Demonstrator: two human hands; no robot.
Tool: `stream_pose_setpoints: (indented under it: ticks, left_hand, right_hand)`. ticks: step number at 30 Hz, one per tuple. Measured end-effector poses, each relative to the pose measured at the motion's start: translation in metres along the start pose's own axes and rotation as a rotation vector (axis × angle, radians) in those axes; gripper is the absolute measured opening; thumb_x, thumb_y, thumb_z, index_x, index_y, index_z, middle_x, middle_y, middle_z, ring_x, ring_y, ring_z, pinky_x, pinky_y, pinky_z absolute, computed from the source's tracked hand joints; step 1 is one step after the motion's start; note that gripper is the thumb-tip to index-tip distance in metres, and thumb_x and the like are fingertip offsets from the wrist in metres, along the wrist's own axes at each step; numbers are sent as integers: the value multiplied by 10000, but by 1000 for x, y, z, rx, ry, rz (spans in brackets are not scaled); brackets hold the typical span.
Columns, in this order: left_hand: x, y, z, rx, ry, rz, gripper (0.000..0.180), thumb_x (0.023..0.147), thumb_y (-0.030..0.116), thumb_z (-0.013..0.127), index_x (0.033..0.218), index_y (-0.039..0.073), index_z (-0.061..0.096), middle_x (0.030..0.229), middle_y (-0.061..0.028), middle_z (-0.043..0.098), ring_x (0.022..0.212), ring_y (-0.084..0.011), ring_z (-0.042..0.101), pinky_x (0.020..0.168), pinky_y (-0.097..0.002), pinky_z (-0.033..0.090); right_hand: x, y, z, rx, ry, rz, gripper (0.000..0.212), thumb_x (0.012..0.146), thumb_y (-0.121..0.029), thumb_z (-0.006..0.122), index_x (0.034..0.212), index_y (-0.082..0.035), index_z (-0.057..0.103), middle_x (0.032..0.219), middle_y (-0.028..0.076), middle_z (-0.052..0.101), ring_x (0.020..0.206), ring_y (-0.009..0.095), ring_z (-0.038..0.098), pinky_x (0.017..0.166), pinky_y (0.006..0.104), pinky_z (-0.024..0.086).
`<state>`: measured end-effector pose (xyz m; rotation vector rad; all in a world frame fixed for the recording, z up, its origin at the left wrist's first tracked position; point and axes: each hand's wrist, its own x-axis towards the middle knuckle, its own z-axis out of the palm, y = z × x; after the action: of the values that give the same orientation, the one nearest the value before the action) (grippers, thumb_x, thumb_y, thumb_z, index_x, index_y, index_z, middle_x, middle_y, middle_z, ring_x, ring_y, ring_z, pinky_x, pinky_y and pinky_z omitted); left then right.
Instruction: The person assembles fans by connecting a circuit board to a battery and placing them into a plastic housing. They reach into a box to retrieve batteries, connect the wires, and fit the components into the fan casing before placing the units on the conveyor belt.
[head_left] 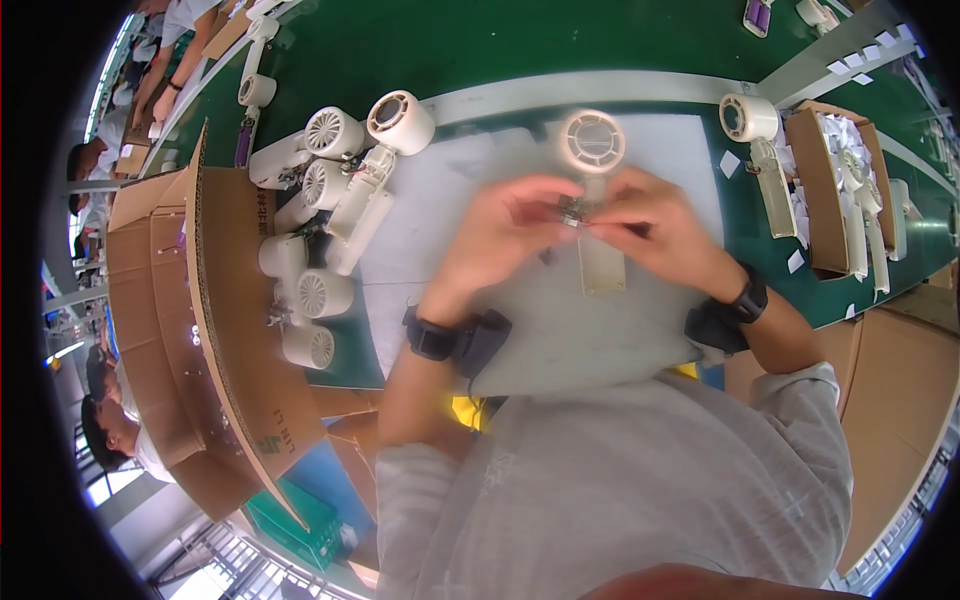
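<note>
A cream handheld fan [593, 140] lies on the pale work mat with its round head away from me. Its handle [602, 270] is open like a trough and points toward me. Over the neck of the fan, my left hand [508, 225] is closed in a pinch on a small circuit board [571, 211] with metallic parts. From the other side my right hand [655, 222] is closed too, thumb and fingertips pressed together right beside the board. What the right fingertips grip is too small to make out. Both wrists wear black bands.
Several cream fans [335, 190] are piled left of the mat, beside a tall open cardboard box [240, 300]. On the right, another fan [748, 118] lies by a carton [822, 240] of white parts. A metal rail [600, 86] crosses behind the mat. Other people work at the far left.
</note>
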<state>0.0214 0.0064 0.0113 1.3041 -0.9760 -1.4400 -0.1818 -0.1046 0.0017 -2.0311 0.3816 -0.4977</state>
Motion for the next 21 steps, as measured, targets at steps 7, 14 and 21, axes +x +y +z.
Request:
stream_pose_setpoints:
  ticks: [7,14,21]
  left_hand:
    - [1,-6,-3,-6,9,51,324,815,-56,730,1114,12,627,986,-47,697,872,-104,653,780,-255,537]
    - [2,-6,-4,-14,11,63,309,810,-46,745,1082,20,614,978,-46,698,879,-107,655,788,-258,539]
    - [3,-8,-6,-21,7,62,295,809,-44,746,1062,25,609,981,-46,698,880,-110,657,789,-261,538]
  right_hand:
    - [0,3,3,4,-2,4,171,824,-10,711,989,-51,730,886,64,538,718,166,537,598,278,429]
    - [0,2,3,-13,0,-8,182,820,-7,709,996,-51,727,873,61,531,707,161,530,588,278,425]
    - [1,4,3,-19,1,-19,190,815,-3,705,997,-51,727,864,60,528,698,158,526,586,280,423]
